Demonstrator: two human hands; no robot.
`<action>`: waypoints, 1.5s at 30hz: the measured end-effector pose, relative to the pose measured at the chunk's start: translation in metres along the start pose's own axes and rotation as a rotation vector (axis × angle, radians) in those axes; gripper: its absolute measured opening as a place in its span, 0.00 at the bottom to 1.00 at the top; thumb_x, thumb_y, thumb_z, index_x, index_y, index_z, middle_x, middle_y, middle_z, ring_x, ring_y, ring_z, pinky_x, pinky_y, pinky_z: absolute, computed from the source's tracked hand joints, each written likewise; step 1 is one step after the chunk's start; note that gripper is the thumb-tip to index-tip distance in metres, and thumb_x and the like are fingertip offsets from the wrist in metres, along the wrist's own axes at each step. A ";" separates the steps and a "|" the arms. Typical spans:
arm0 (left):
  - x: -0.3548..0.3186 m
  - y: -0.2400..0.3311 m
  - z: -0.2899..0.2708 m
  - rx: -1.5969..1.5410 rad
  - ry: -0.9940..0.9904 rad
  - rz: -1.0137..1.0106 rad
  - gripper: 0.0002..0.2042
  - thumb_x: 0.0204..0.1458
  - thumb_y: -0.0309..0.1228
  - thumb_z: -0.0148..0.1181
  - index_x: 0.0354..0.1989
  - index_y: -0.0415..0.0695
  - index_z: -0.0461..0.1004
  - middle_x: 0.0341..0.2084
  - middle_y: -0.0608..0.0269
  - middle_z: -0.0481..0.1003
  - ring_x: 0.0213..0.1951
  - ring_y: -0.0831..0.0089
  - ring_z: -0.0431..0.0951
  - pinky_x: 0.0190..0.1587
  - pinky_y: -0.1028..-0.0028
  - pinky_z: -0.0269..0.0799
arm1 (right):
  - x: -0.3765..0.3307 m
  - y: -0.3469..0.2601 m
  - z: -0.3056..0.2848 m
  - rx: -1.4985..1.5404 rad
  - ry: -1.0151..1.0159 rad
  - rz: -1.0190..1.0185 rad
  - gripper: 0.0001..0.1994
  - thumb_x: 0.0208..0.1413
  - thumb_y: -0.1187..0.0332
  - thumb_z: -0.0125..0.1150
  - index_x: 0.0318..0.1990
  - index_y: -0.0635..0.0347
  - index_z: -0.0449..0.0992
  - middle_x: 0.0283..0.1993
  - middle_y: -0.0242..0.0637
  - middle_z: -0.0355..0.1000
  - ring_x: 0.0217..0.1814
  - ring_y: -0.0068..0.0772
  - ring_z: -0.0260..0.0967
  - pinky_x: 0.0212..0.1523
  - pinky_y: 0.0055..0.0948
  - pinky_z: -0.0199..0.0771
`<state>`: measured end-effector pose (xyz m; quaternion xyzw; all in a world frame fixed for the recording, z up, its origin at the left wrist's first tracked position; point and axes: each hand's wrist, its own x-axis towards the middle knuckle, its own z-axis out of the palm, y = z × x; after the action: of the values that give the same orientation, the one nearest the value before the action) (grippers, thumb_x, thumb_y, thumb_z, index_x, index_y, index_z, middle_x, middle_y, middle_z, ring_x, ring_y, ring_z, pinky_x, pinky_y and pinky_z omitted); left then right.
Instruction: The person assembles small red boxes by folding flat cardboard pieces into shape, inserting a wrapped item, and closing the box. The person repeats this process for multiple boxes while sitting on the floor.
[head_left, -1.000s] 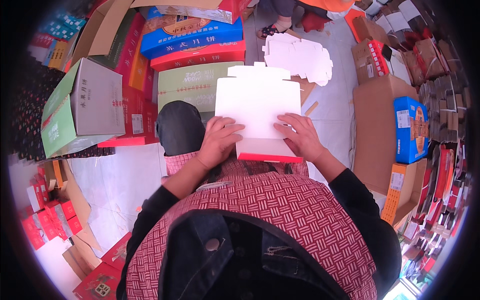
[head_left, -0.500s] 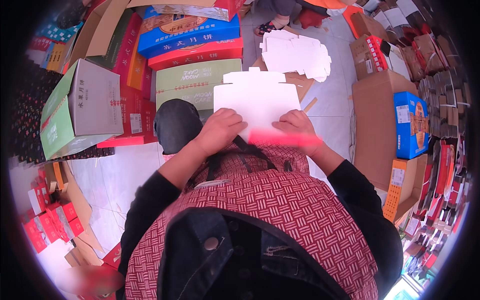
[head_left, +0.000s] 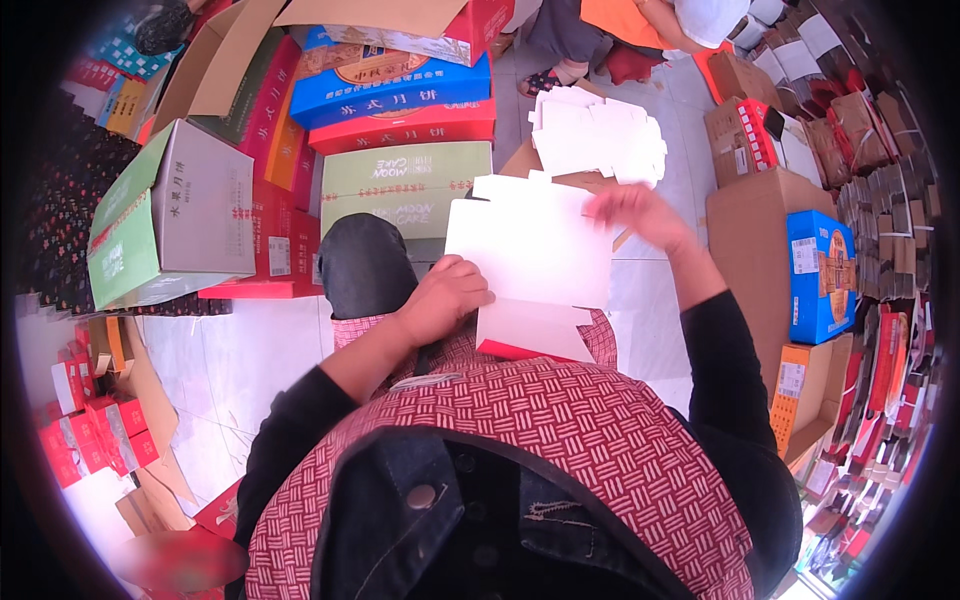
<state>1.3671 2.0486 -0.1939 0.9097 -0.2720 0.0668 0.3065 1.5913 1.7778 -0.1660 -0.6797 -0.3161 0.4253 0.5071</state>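
A white folding-box blank point(head_left: 535, 240) with a red outer side rests over my lap. Its near panel point(head_left: 535, 325) is bent along a crease and shows a red strip at the near edge. My left hand point(head_left: 445, 300) is closed on the blank's left edge, thumb and fingertips on the white face. At the far right corner, my right hand point(head_left: 640, 213) is by the edge flaps, its fingers smeared by motion, so their grip is unclear. Beyond the blank, a stack of flat white blanks point(head_left: 598, 135) lies on brown cardboard.
Green, red and blue cartons point(head_left: 405, 190) are piled ahead on the left, beside a tilted grey-and-green carton point(head_left: 175, 215). On the right stand a large brown carton point(head_left: 755, 270) and a blue box point(head_left: 822, 275). Another person point(head_left: 625, 25) is at the far side.
My right hand has moved from the blank's near right side to its far right corner. The near panel has swung toward me, showing its white inner face. My left hand still holds the left edge.
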 end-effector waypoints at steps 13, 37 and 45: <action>-0.009 0.005 0.008 0.024 0.048 0.008 0.12 0.35 0.24 0.57 0.33 0.43 0.74 0.30 0.65 0.72 0.38 0.66 0.72 0.43 0.69 0.68 | 0.101 -0.037 0.043 -1.000 -0.001 0.101 0.20 0.33 0.64 0.70 0.35 0.61 0.71 0.36 0.42 0.69 0.43 0.43 0.67 0.44 0.37 0.68; 0.046 0.046 -0.061 -1.216 0.312 -0.664 0.19 0.48 0.17 0.57 0.50 0.40 0.66 0.35 0.61 0.75 0.38 0.80 0.74 0.43 0.77 0.70 | 0.057 -0.046 0.055 -0.416 -0.019 0.196 0.12 0.58 0.68 0.52 0.47 0.59 0.75 0.37 0.36 0.75 0.38 0.25 0.71 0.42 0.26 0.70; 0.056 0.043 -0.116 -1.260 0.269 -0.735 0.17 0.48 0.15 0.56 0.47 0.38 0.67 0.38 0.60 0.75 0.41 0.79 0.75 0.44 0.79 0.71 | 0.043 -0.142 0.042 -0.061 -0.216 -0.062 0.15 0.62 0.63 0.49 0.52 0.55 0.74 0.39 0.33 0.75 0.37 0.20 0.69 0.43 0.23 0.69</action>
<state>1.3966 2.0631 -0.0617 0.5777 0.1032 -0.0978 0.8037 1.5730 1.8732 -0.0463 -0.6349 -0.4027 0.4702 0.4623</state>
